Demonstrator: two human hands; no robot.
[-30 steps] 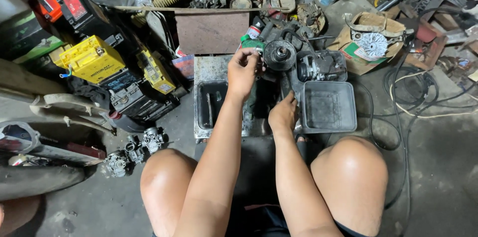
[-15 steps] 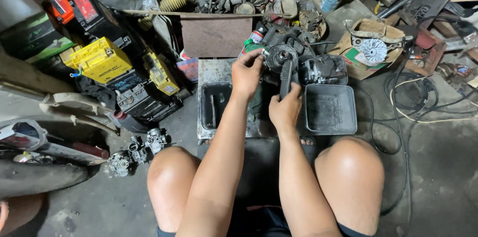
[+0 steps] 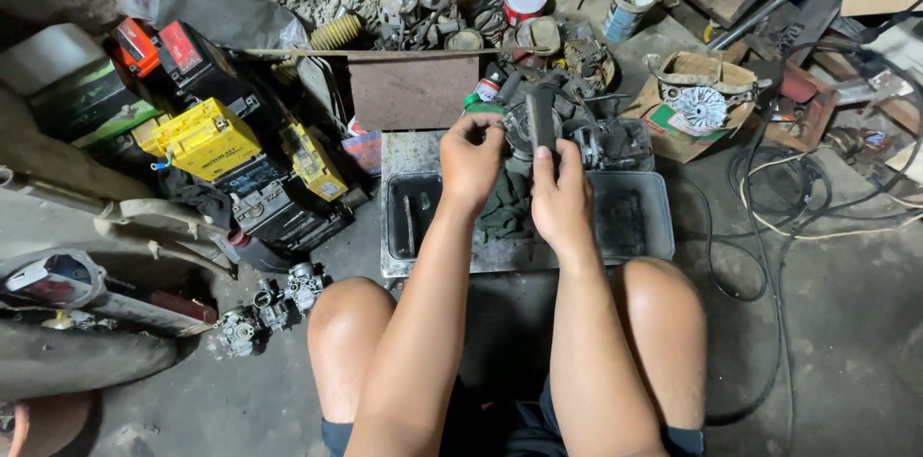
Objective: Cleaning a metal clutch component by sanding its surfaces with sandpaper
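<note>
Grey metal engine part (image 3: pixel 538 121) sat on the floor above two dark rectangular trays (image 3: pixel 630 217) — left hand (image 3: pixel 471 159) pinched its left edge, right hand (image 3: pixel 560 193) gripped its dark upright lever. Two yellow box-shaped batteries (image 3: pixel 202 138) stood well left — beside two red-topped black ones (image 3: pixel 183 53).

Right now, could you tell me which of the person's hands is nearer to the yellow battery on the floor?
The left. The left hand is on the left side of the engine part, toward the yellow battery. The right hand grips a dark tool farther right.
</note>
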